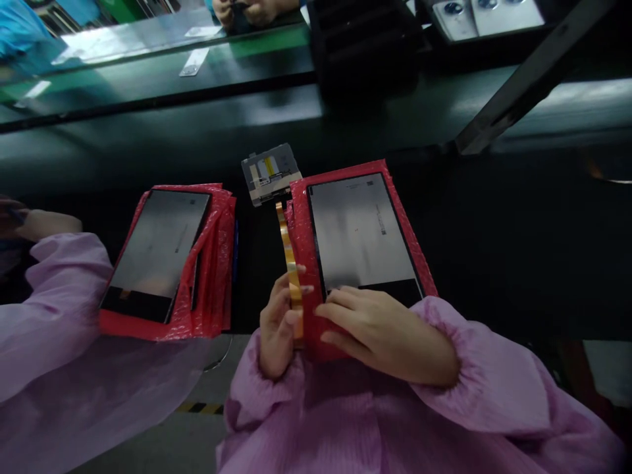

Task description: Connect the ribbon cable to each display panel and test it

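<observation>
A display panel (pixel 363 230) with a silvery back and a black lower band lies on red bubble wrap (pixel 412 227) in front of me. My left hand (pixel 279 326) is closed around a narrow gold-orange strip (pixel 288 247), which stands up along the wrap's left edge. My right hand (pixel 390 332) lies over the panel's lower left end, palm down. Its fingers are stretched out and slightly apart, with the fingertips at the black band. Whatever lies under these fingers is hidden.
Behind the strip lies a clear plastic case (pixel 272 172) with small parts. At left, another display panel (pixel 160 243) rests on stacked red wrap beside a co-worker's sleeve (pixel 64 296). A black rack (pixel 365 46) and a slanted metal bar (pixel 533 72) stand at the back.
</observation>
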Available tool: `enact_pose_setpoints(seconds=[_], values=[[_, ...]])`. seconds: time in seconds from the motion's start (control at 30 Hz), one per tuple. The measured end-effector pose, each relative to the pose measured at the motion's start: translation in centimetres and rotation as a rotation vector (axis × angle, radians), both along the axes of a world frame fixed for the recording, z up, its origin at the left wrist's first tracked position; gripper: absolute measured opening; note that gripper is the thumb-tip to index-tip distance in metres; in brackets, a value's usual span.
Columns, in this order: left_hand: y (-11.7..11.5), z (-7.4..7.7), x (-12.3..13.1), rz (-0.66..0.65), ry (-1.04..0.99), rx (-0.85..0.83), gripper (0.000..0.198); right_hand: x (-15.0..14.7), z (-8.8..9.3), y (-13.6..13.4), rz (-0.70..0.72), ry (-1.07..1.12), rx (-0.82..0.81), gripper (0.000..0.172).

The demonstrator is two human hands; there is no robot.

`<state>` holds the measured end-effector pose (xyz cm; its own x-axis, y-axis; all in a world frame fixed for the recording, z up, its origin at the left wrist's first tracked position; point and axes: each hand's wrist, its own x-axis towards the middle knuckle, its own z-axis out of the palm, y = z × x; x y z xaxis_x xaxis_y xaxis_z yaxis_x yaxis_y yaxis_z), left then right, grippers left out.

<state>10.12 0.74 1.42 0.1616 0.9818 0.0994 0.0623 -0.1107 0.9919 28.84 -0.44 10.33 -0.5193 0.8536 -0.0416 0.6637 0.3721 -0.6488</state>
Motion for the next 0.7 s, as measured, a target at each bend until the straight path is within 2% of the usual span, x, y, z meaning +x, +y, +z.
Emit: enact_pose_setpoints(seconds=[0.07, 0.13, 0.23, 0.27, 0.33, 0.4, 0.43, 0.47, 0.5, 0.6, 0.63, 0.7], values=[[0.0, 0.5, -0.9, 0.067, -0.19, -0.19, 0.027, 1.4, 0.0, -0.8, -0.102, 0.074, -0.047, 0.022], [0.2, 0.4, -2.4, 0.167, -0.301, -0.318, 0.025, 3.7, -0.6, -1.3, -0.373, 0.155, -0.077, 0.023], [0.4, -0.3, -5.4, 0.317, -0.206, -0.417, 0.025, 7.4, -2.5, -1.6, -0.789, 0.128, -0.02, 0.029], [0.3, -0.5, -6.3, 0.366, -0.108, -0.418, 0.025, 8.4, -3.3, -1.8, -0.87, 0.078, -0.006, 0.035], [-0.2, -0.3, -7.5, 0.465, 0.128, -0.341, 0.028, 9.8, -4.7, -2.0, -0.939, -0.01, -0.022, 0.048], [-1.2, 0.5, -7.3, 0.548, 0.324, -0.153, 0.034, 10.4, -5.8, -2.3, -0.954, -0.025, -0.075, 0.057], [-1.7, 1.1, -6.7, 0.54, 0.381, -0.051, 0.036, 10.5, -6.1, -2.3, -0.956, -0.001, -0.103, 0.059], [-2.3, 1.6, -5.8, 0.484, 0.414, 0.034, 0.037, 10.4, -6.4, -2.4, -0.952, 0.036, -0.128, 0.06], [-2.8, 2.1, -4.6, 0.37, 0.432, 0.089, 0.038, 10.1, -6.6, -2.4, -0.937, 0.077, -0.153, 0.06], [-3.8, 2.8, -1.2, -0.085, 0.523, 0.082, 0.05, 9.0, -6.7, -2.2, -0.843, 0.204, -0.245, 0.056], [-3.9, 2.8, -0.3, -0.16, 0.561, 0.064, 0.056, 8.6, -6.6, -2.1, -0.82, 0.231, -0.267, 0.055], [-4.0, 2.4, 0.7, -0.185, 0.612, 0.038, 0.064, 7.7, -6.4, -2.1, -0.793, 0.246, -0.266, 0.054]])
